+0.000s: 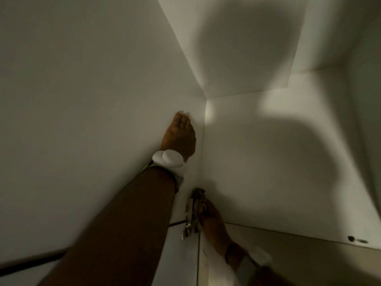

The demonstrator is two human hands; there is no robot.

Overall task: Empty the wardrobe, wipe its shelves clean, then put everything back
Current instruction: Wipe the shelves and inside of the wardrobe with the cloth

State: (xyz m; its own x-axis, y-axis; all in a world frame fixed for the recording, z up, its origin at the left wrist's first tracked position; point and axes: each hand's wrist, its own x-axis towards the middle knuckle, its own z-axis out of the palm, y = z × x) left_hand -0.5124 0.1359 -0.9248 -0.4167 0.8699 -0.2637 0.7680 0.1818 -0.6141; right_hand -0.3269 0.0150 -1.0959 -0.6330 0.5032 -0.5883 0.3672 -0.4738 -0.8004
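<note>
I am looking into a bare white wardrobe compartment [268, 162]. My left hand [181, 135] lies flat against the left inner wall [82, 100], fingers straight and pointing toward the inner corner; a white band sits on its wrist. Lower down, my right hand [212, 219] grips a dark mottled cloth [199, 195] and holds it against the vertical corner seam. The right hand is blurred, so its fingers are hard to make out.
A metal hinge [189, 219] is fixed on the wall just left of the cloth. A white panel [237, 48] closes the compartment above the corner. A pale board edge [288, 240] with small dark holes [351, 238] runs along the lower right.
</note>
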